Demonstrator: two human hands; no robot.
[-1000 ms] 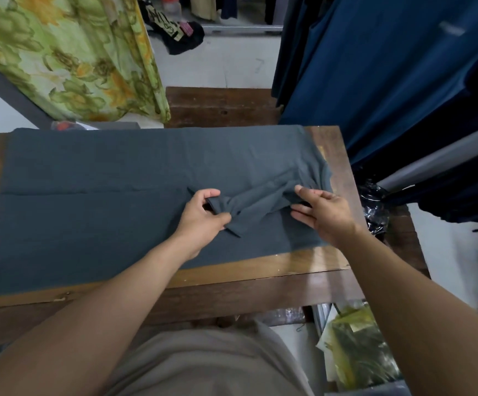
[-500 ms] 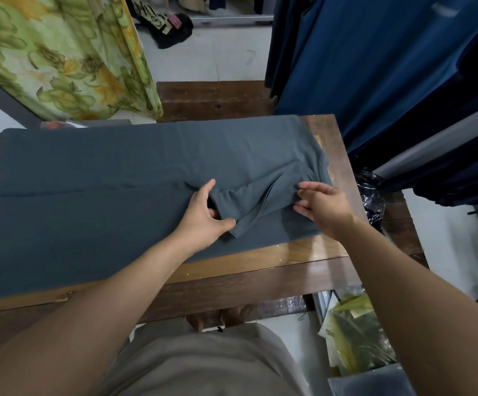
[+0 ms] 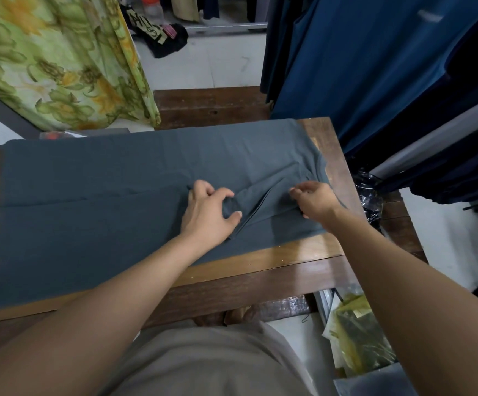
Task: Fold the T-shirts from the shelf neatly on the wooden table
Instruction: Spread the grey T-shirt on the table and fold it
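A dark grey T-shirt lies spread across the wooden table, its near side folded over along a long crease. Its sleeve is bunched on the right part of the shirt. My left hand rests on the shirt with fingers and thumb curled round the sleeve's left end. My right hand hovers over the sleeve's right end near the shoulder, fingers bent and pinching the cloth there.
Dark blue garments hang close at the right, past the table's edge. A green flowered cloth hangs at the back left. A lower wooden bench stands behind the table. Plastic bags lie below on the right.
Both hands have shifted slightly away from me along the sleeve. The sleeve lies flatter and more drawn out than a second ago. The camera has tilted a little.
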